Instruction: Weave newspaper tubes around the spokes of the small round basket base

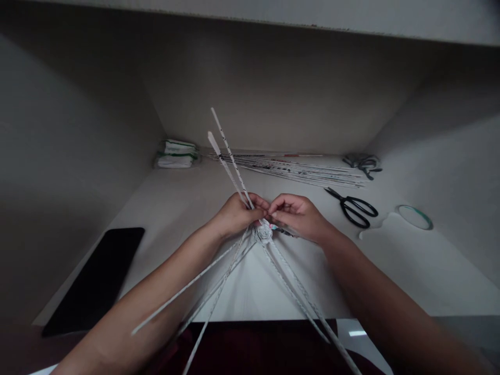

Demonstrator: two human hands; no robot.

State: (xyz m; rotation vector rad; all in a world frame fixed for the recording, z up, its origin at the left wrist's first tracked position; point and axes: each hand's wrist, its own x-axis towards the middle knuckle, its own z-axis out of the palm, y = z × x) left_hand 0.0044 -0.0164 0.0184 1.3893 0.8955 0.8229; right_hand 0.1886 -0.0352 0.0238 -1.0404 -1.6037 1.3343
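Observation:
Several thin rolled-paper tubes spread out from a small woven knot in front of me. The tubes are whitish with dark printed marks. My left hand is closed around tubes just above the knot, thumb on top, and two of them point up past its fingers. My right hand is pinched closed, its fingertips meeting the left ones at the knot's upper edge. A short coloured stretch of tube shows under the right hand; what lies between its fingertips is mostly hidden. Other tubes run down toward my body, over my left forearm.
A bundle of loose paper tubes lies along the back wall. Black-handled scissors and a greenish tape ring are at right. A dark bundled item sits back right, a wrapped white pack back left, a black flat slab left.

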